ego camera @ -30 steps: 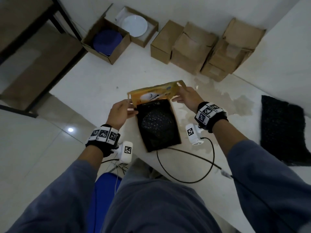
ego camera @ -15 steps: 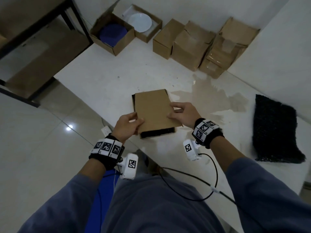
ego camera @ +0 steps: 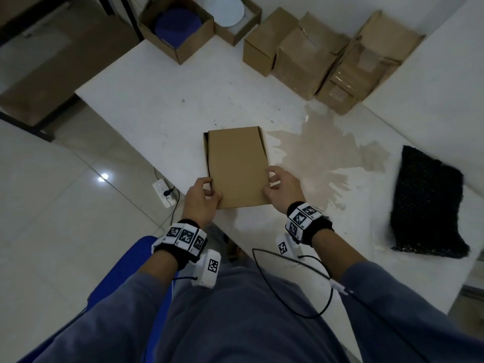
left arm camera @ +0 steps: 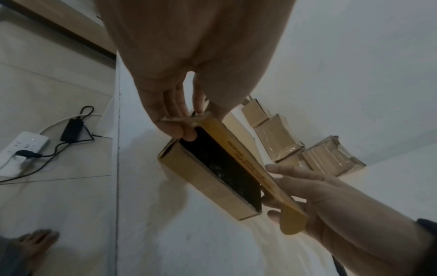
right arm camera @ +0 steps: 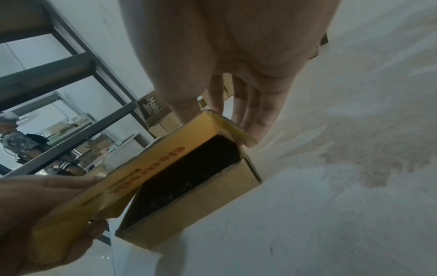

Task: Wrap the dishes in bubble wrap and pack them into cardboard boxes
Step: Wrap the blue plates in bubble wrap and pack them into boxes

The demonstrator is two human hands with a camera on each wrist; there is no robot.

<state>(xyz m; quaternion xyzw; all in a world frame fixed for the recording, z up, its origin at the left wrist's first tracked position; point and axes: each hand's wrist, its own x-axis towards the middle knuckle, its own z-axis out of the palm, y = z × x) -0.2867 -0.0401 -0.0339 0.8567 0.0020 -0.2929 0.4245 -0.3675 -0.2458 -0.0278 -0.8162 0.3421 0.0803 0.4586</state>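
Note:
A brown cardboard box (ego camera: 237,166) lies in the middle of the white table (ego camera: 146,106), its lid folded down almost flat. Through the gap under the lid's yellow printed inside I see a dish bundled in black bubble wrap (left arm camera: 220,164) (right arm camera: 187,177) filling the box. My left hand (ego camera: 209,188) (left arm camera: 189,123) pinches the lid's near left corner at its side flap. At the near right corner my right hand (ego camera: 272,183) (right arm camera: 227,123) pinches the lid's edge, fingers under the front flap.
A folded sheet of black bubble wrap (ego camera: 429,203) lies at the table's right. At the back stand an open box with a blue dish (ego camera: 178,24), one with a white plate (ego camera: 225,7), and several shut boxes (ego camera: 309,51). A power strip (ego camera: 163,192) lies on the floor.
The lid, upright a second ago with the black bundle showing, has swung down over the box. Both hands followed it from the far edge to the near corners.

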